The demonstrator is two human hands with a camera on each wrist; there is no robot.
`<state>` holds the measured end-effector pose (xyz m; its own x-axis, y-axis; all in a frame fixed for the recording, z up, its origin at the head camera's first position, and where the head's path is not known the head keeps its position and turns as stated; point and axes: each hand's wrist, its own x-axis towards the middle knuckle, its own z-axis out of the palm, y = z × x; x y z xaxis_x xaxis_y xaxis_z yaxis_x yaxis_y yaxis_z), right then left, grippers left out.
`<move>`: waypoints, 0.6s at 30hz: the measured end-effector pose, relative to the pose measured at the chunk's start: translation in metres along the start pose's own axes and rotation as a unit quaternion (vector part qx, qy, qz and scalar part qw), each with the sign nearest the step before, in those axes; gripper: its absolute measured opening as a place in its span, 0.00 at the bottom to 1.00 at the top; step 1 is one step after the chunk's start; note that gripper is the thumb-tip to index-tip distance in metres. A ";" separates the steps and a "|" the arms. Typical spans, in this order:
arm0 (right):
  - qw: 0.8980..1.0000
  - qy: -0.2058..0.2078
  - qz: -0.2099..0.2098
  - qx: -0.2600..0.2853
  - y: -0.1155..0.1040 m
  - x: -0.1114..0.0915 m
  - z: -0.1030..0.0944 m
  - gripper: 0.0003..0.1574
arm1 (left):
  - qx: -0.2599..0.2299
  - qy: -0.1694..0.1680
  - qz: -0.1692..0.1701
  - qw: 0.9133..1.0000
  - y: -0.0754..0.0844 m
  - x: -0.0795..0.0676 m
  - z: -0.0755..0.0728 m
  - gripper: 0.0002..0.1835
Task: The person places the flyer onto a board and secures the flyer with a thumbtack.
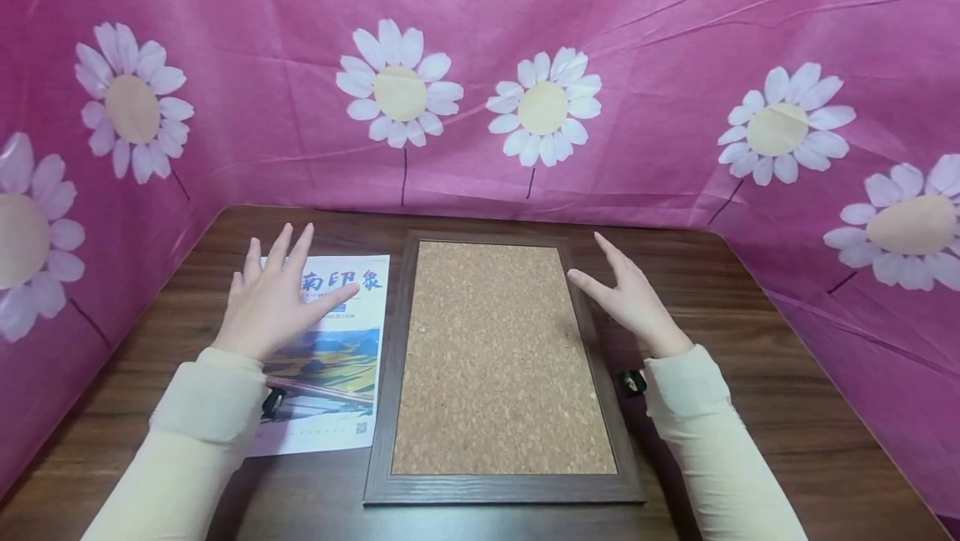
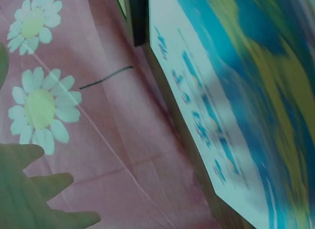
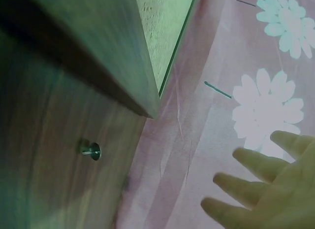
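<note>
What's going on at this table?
A person has both hands spread open, holding nothing. The left hand hovers over a printed sheet, and the right hand is in the air near the right edge of a framed cork board. The sheet lies on the table to the left of the board, not pinned to it. A small metal tack is on the table to the board's right.

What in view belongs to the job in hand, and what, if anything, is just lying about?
Probably part of the job:
printed sheet, by the left hand
framed cork board, near the right hand
what looks like a small metal tack, beside the board

Seemingly just surroundings:
flowered pink cloth
wooden table
</note>
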<state>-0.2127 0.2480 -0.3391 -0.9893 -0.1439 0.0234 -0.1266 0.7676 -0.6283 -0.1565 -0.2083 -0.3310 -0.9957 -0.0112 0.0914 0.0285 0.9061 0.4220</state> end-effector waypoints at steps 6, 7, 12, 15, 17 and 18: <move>0.997 -0.018 0.019 0.067 0.006 -0.002 0.003 0.51 | -0.005 -0.008 -0.004 1.000 -0.018 -0.005 -0.003 0.60; 0.997 -0.021 0.020 0.071 0.008 -0.003 0.004 0.51 | -0.005 -0.010 -0.006 1.000 -0.021 -0.006 -0.004 0.60; 0.995 -0.037 0.031 0.085 0.017 -0.004 0.006 0.50 | -0.025 -0.036 -0.027 0.999 -0.035 -0.008 -0.007 0.60; 0.994 -0.047 0.039 0.093 0.021 -0.005 0.008 0.49 | -0.039 -0.058 -0.044 0.997 -0.043 -0.010 -0.009 0.61; 0.994 -0.053 0.040 0.087 0.024 -0.005 0.010 0.49 | -0.043 -0.073 -0.052 0.995 -0.048 -0.011 -0.009 0.62; 0.994 -0.056 0.040 0.085 0.025 -0.005 0.011 0.48 | -0.045 -0.079 -0.057 0.994 -0.051 -0.011 -0.009 0.62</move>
<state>-0.2101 0.2614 -0.3635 -0.9805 -0.1613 -0.1126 -0.0235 0.6642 -0.7472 -0.1463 -0.2586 -0.3454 -0.9941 -0.0381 -0.1019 -0.0844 0.8611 0.5015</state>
